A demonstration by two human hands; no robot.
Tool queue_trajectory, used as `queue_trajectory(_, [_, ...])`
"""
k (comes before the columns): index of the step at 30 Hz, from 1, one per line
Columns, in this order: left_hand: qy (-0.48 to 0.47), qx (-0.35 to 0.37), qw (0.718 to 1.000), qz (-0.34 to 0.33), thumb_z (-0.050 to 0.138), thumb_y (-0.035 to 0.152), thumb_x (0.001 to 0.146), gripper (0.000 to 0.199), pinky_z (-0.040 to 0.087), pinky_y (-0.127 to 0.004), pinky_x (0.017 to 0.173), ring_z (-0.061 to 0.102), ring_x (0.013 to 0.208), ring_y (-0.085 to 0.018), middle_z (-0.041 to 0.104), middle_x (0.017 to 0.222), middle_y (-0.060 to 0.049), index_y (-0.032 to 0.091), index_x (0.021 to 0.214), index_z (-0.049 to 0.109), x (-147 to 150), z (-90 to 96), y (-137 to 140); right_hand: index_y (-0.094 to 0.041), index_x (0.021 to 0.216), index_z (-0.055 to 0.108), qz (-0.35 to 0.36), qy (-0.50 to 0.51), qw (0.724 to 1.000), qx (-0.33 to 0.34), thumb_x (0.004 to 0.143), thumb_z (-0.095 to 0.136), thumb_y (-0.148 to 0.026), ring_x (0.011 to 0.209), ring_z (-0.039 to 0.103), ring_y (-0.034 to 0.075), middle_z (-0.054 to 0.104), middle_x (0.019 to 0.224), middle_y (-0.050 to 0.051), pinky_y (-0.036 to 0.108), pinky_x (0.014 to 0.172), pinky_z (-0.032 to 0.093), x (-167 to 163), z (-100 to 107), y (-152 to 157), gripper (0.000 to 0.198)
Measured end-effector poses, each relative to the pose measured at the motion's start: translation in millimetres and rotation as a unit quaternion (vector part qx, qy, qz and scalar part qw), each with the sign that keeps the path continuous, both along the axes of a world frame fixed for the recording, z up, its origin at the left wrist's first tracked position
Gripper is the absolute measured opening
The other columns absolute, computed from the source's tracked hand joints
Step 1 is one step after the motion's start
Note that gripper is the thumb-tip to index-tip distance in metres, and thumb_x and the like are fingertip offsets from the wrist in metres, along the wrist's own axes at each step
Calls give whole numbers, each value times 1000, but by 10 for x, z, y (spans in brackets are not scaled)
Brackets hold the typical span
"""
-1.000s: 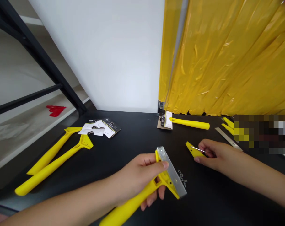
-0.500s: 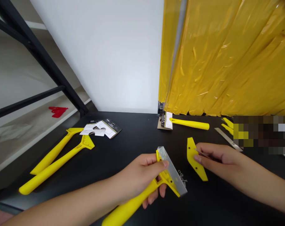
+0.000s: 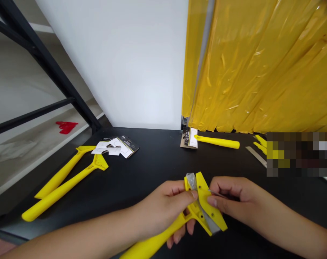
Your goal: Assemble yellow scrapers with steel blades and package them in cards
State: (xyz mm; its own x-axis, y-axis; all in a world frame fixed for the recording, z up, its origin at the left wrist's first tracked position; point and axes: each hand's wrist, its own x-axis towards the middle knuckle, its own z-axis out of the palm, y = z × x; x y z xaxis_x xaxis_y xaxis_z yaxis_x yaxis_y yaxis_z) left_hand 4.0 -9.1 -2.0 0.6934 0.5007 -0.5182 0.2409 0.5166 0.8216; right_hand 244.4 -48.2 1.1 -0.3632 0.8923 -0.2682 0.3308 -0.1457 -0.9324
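Note:
My left hand (image 3: 177, 201) is closed around the head of a yellow scraper (image 3: 155, 239), its thumb pressing a grey metal blade (image 3: 210, 221) against the head. A clear wrapping shows at the blade's upper end. Between the thumb and fingers of my right hand (image 3: 233, 196) is a yellow cover plate (image 3: 210, 203) with small dark holes. A thin metal rod (image 3: 219, 193), its kind unclear, also sticks out of that hand. The plate lies over part of the blade, tilted, close beside the scraper head; whether they touch I cannot tell.
Two yellow scraper handles (image 3: 63, 185) lie left on the black table (image 3: 149, 165), near printed cards (image 3: 122, 146). A carded scraper (image 3: 217, 141) lies at the back. Right of it are a loose blade (image 3: 256, 156) and yellow pieces (image 3: 260, 144). A black metal frame (image 3: 52, 75) borders the left.
My right hand has moved left with the cover plate, bringing it over the blade. My left hand and the scraper have shifted slightly right and down. The small metal parts on the table are now hidden.

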Motion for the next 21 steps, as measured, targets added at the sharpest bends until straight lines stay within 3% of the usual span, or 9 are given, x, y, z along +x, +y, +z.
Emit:
queue_trajectory(6, [-33,-5,999,15,60,60,103,40,47,-15,35,53,39,-9,68,67,0,20,105,65,-8,-26,-7,-22,85,69,4,36,999,6,100,71,-70,74,58,16,69,80,0,27,68,48,-51,-110,-26,50])
queue_trajectory(10, [-31,6,999,-15,64,62,103,43,48,-15,37,54,42,-9,66,68,2,20,111,65,-15,-33,-21,-21,87,69,19,45,999,17,103,71,-62,78,59,16,70,85,0,27,72,48,-46,-173,-27,44])
queue_trajectory(17, [-8,0,1000,-22,64,60,105,39,47,-15,38,53,43,-9,64,68,4,22,114,64,-17,-65,-6,-26,99,78,65,37,995,63,109,70,-47,94,74,19,81,99,-1,27,85,53,-50,-64,-23,25])
queue_trajectory(21, [-15,-4,1000,-18,62,62,106,41,47,-16,38,53,43,-9,64,68,4,22,111,65,-19,-66,-9,-27,103,78,67,5,991,119,110,71,-42,91,74,17,81,98,-2,26,83,54,-41,-64,-26,18])
